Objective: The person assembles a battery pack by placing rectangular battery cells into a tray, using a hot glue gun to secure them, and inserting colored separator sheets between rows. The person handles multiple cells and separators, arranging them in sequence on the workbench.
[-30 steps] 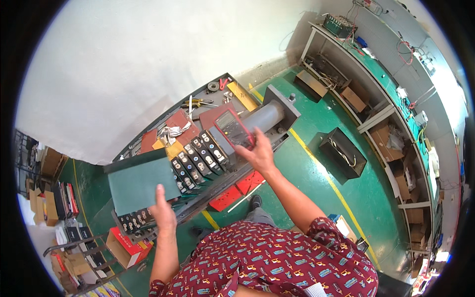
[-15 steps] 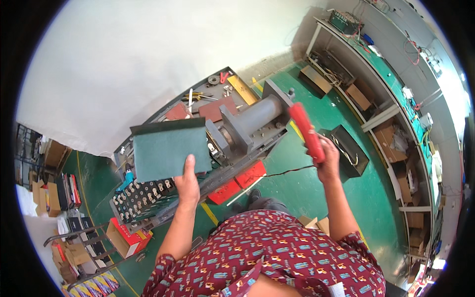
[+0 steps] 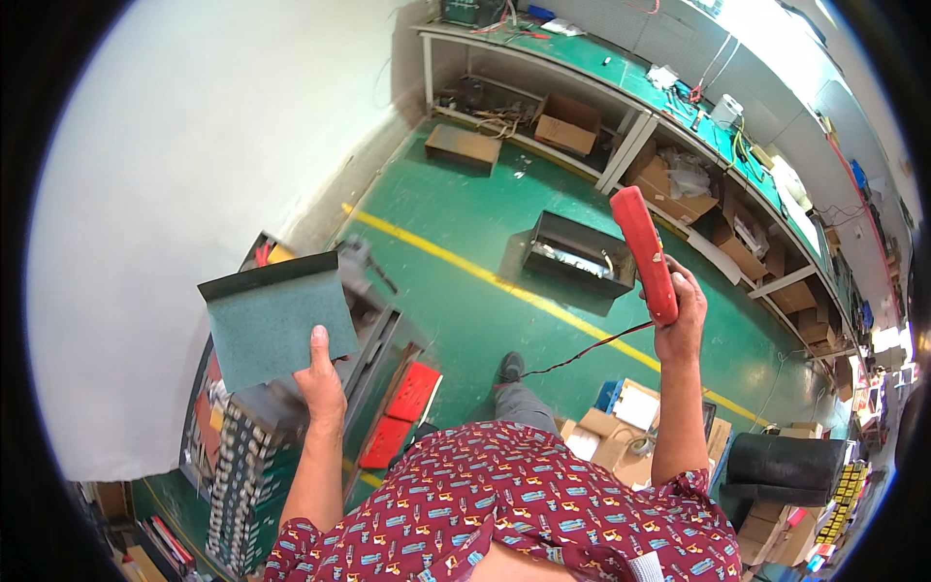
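Left of centre, sheet panel point(image 3: 281, 330) in the left hand point(image 3: 320, 383), higher in the frame than battery cells point(image 3: 231, 485) at lower left. Right of centre, multimeter point(image 3: 645, 254) in the right hand point(image 3: 683, 312); left of it, open case point(image 3: 574, 277) on the floor point(image 3: 436, 228). Across upper right, workbench point(image 3: 621, 76), cardboard box point(image 3: 566, 128) beneath its top.

Red handheld device point(image 3: 644, 254): hard plastic by its look, smooth, faint sheen, a few pale scuffs. Grey-green sheet point(image 3: 276, 325): matt, finely grained face; material uncertain. Shirt point(image 3: 543, 495): soft printed cloth, no shine. Trousers point(image 3: 527, 407): plain matt cloth. Floor point(image 3: 436, 199): smooth, glossy, paint-like coating. Wall point(image 3: 194, 145): matt, plaster-like. Open black box point(image 3: 572, 278): dull dark outside, probably metal. Carton point(image 3: 570, 124): matt brown cardboard. Bag point(image 3: 687, 177): clear crinkled plastic. Bench point(image 3: 626, 85): smooth green top.
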The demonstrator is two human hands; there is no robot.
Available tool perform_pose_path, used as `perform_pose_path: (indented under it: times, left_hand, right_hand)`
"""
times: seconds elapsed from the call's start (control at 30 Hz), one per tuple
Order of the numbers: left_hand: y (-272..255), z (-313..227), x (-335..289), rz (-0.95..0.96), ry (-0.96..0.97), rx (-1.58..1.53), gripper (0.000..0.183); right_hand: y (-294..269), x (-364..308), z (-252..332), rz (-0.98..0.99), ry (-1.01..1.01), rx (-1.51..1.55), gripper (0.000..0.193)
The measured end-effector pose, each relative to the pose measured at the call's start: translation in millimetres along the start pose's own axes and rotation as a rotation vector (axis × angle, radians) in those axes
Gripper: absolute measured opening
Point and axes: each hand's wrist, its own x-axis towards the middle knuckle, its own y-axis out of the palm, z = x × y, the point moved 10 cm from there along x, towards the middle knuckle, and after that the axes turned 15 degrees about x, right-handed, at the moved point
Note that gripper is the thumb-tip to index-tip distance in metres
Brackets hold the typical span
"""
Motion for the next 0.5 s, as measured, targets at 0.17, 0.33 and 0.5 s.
perform_pose_path:
  times: [0.17, 0.33, 0.5]
  left_hand:
    - [143, -44, 33, 0.007, 0.182, 0.015, 0.039]
    - [243, -81, 57, 0.058, 0.098, 0.285, 0.033]
    - [291, -73, 130, 0.070, 0.147, 0.249, 0.033]
  right_hand:
    - [15, 119, 50, 0.129, -0.016, -0.002, 0.055]
    - [87, 240, 133, 0.365, -0.081, 0.095, 0.047]
    - [133, 411, 200, 0.414, -0.349, -0.124, 0.044]
